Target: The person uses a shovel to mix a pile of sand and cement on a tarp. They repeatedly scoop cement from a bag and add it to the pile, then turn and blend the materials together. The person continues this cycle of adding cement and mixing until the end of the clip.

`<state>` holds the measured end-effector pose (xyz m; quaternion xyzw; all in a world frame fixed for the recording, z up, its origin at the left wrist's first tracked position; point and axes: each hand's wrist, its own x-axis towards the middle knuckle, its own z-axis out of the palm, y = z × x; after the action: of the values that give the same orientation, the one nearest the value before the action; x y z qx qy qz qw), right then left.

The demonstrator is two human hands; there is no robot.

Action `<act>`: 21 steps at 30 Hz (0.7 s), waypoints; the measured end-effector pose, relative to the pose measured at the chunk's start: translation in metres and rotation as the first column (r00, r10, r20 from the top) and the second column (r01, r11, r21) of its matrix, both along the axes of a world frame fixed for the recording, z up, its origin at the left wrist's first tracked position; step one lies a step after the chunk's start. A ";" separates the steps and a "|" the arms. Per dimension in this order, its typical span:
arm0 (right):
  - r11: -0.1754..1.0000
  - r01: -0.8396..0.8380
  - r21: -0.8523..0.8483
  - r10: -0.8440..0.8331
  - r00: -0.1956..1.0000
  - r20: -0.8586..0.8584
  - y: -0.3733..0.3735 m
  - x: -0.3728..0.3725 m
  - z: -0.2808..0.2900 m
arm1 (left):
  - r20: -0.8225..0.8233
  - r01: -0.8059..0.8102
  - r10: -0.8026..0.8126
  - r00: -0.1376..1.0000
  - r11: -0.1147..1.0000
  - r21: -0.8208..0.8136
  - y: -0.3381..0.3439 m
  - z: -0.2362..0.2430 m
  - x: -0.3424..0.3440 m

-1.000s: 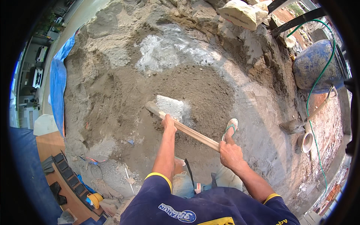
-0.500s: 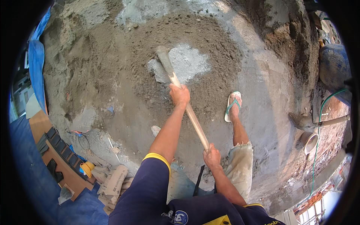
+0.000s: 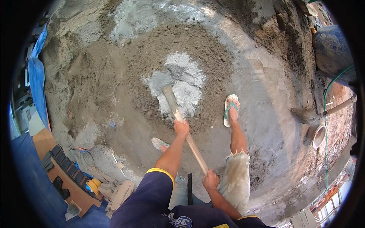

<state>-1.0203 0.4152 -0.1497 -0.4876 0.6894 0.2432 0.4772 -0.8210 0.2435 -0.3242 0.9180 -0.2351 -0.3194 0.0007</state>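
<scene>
Both of my hands are wrapped round the wooden handle of a hoe. My left hand grips it partway along, close to the grey-caked head end. Nearer my body, my right hand closes on the butt of the handle. The hoe's head end rests over a pale grey powder heap, probably cement; its blade is hidden from sight. Around the powder lies a broad ring of damp brown sand. The powder's surface is broken into a lighter and a smoother patch.
My sandalled feet stand apart, the right foot beside the sand. At right are a shovel, a bucket, a green hose and a blue drum. A yellow helmet and paper sacks lie lower left.
The hoe's head has come back toward me through the powder, which now spreads nearer and shows a pulled track. Both hands are lower in the view, still gripping the handle.
</scene>
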 end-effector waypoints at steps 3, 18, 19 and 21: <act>0.996 0.046 -0.083 -0.047 0.999 -0.021 0.011 -0.004 0.013 | -0.097 -0.132 0.125 0.987 0.989 -0.061 0.016 0.014 0.009; 0.998 -0.065 0.003 0.064 0.990 0.124 -0.140 0.046 -0.052 | 0.057 -0.129 0.144 0.988 0.969 -0.209 -0.140 0.030 0.070; 0.998 -0.034 -0.051 0.040 0.992 0.119 -0.126 0.045 -0.049 | -0.009 -0.158 0.157 0.987 0.983 -0.095 -0.125 0.015 0.060; 1.000 -0.012 -0.018 0.013 0.996 0.085 -0.086 0.034 -0.032 | -0.078 -0.160 0.154 0.985 0.984 -0.078 -0.095 -0.002 0.045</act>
<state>-0.9865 0.3291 -0.1818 -0.5061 0.6676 0.2190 0.5002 -0.7761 0.1484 -0.3260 0.9208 -0.1751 -0.3409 0.0729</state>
